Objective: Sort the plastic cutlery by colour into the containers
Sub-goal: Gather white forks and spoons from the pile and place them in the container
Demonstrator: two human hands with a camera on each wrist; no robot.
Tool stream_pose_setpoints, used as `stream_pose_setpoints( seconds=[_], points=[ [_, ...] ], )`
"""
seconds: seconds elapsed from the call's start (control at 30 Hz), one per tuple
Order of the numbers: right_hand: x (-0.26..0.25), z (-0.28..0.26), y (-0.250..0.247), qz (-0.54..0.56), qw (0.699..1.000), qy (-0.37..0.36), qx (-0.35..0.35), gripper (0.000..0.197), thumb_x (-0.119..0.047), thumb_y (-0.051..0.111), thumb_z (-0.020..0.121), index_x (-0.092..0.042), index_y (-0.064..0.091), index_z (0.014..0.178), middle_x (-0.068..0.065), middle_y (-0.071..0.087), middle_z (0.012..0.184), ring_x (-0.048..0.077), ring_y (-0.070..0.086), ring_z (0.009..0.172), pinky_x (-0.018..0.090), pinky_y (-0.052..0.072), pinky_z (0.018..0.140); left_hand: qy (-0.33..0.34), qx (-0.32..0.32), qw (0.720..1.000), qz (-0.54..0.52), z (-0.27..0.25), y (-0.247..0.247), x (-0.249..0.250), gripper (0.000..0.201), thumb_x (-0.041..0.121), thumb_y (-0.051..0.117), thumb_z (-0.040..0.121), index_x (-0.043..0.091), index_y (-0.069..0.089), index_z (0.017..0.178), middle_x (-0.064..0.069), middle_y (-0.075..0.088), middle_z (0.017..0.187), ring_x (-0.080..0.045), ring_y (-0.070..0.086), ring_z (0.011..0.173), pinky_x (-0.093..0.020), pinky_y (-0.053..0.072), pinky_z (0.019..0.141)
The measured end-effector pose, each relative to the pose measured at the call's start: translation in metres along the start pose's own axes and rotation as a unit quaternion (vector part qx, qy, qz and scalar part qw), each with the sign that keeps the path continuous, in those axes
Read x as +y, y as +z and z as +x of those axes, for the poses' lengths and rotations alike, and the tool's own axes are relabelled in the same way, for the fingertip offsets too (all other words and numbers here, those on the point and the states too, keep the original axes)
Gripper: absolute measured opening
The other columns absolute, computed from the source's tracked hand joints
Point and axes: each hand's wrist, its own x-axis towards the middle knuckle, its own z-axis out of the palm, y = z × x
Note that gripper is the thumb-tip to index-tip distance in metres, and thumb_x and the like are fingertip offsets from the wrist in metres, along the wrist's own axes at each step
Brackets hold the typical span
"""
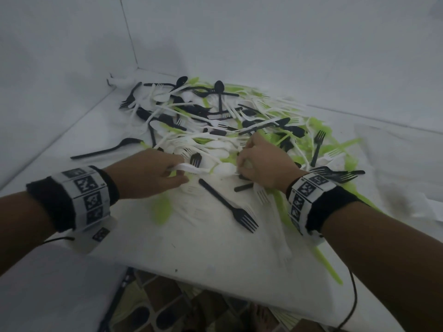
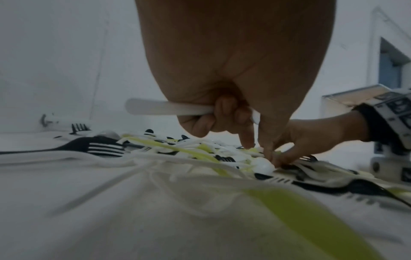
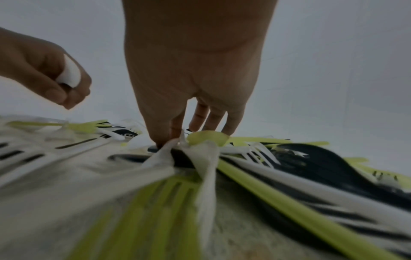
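White, black and green plastic cutlery lies heaped on the white table, pile spreading from far centre to the near right. Left hand has fingers curled round a white utensil handle, held just above the near edge of the pile. Right hand reaches down into the heap, thumb and forefinger pinching a white piece, other fingers loosely spread; black fork lies near, between the wrists.
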Motion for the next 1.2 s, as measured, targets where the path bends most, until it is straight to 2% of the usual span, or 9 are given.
stream_pose_setpoints(
  seconds=[0.13,0.27,0.5,0.6,0.77,0.9,1.0,1.1,1.2],
  points=[
    [-0.004,0.009,-0.004,0.02,0.999,-0.015,0.031,0.01,-0.037,0.069,0.094,-0.028,0.073,0.096,-0.003,0.044,0.111,0.02,0.048,0.108,0.036,0.046,0.088,-0.018,0.026,0.999,-0.02,0.004,-0.006,0.001,0.038,0.042,0.061,0.097,0.027,0.042,0.069,0.004,0.046,0.054,-0.01,0.047,0.057,-0.023,0.028,0.05],
    [-0.004,0.018,-0.019,0.21,0.955,0.031,0.209,0.003,-0.032,0.069,0.095,-0.03,0.068,0.093,-0.011,0.048,0.105,0.015,0.045,0.11,0.029,0.038,0.095,-0.009,0.027,0.999,-0.014,0.012,-0.006,0.009,0.036,0.041,0.057,0.1,0.022,0.045,0.072,0.005,0.045,0.056,-0.008,0.049,0.062,-0.022,0.033,0.053],
    [-0.003,0.004,-0.041,0.411,0.843,0.108,0.33,0.009,-0.02,0.047,0.108,-0.011,0.046,0.108,-0.001,0.067,0.083,0.012,0.062,0.071,0.025,0.049,0.064,0.093,0.0,0.996,0.009,0.045,0.006,0.024,0.031,0.043,0.047,0.104,0.02,0.057,0.087,0.006,0.055,0.082,-0.01,0.052,0.074,-0.03,0.043,0.068],
    [0.01,-0.006,-0.038,0.389,0.85,0.143,0.327,0.008,-0.022,0.041,0.109,-0.014,0.041,0.11,0.007,0.055,0.072,0.014,0.046,0.053,0.028,0.039,0.051,0.113,-0.013,0.99,0.081,0.067,0.014,0.036,0.027,0.039,0.047,0.105,0.019,0.064,0.104,0.006,0.056,0.099,-0.013,0.056,0.087,-0.035,0.047,0.076],
    [0.03,-0.025,-0.026,0.252,0.936,0.204,0.137,0.021,-0.029,0.041,0.109,-0.015,0.052,0.099,0.0,0.058,0.082,0.019,0.054,0.071,0.032,0.039,0.06,0.119,-0.065,0.977,0.164,0.105,0.03,0.064,0.034,0.042,0.043,0.105,0.026,0.063,0.127,0.004,0.053,0.126,-0.02,0.061,0.105,-0.036,0.052,0.077],
    [0.047,-0.045,-0.024,0.205,0.95,0.2,0.127,0.029,-0.022,0.04,0.107,-0.003,0.061,0.101,0.012,0.064,0.086,0.031,0.06,0.079,0.041,0.047,0.07,0.135,-0.076,0.974,0.165,0.125,0.037,0.072,0.035,0.043,0.047,0.103,0.025,0.063,0.129,0.003,0.054,0.126,-0.023,0.062,0.106,-0.039,0.053,0.081],
    [0.061,-0.06,-0.029,0.199,0.946,0.206,0.148,0.026,-0.023,0.042,0.106,-0.011,0.064,0.112,0.007,0.066,0.088,0.025,0.061,0.076,0.038,0.048,0.068,0.147,-0.086,0.97,0.175,0.133,0.037,0.075,0.037,0.049,0.054,0.096,0.027,0.065,0.123,0.002,0.056,0.121,-0.022,0.064,0.101,-0.042,0.054,0.083],
    [0.075,-0.069,-0.032,0.17,0.955,0.21,0.124,0.02,-0.027,0.05,0.103,-0.013,0.06,0.092,0.004,0.06,0.078,0.024,0.057,0.07,0.034,0.044,0.061,0.14,-0.113,0.97,0.162,0.137,0.037,0.079,0.051,0.063,0.044,0.089,0.03,0.067,0.121,0.003,0.055,0.119,-0.022,0.063,0.097,-0.042,0.054,0.082],
    [0.087,-0.076,-0.031,0.151,0.958,0.22,0.103,0.03,-0.031,0.055,0.099,-0.014,0.052,0.075,0.002,0.055,0.071,0.015,0.049,0.065,0.033,0.037,0.059,0.144,-0.1,0.972,0.157,0.139,0.036,0.081,0.034,0.047,0.051,0.097,0.03,0.067,0.122,0.004,0.056,0.118,-0.02,0.062,0.098,-0.038,0.052,0.08]
  ],
)
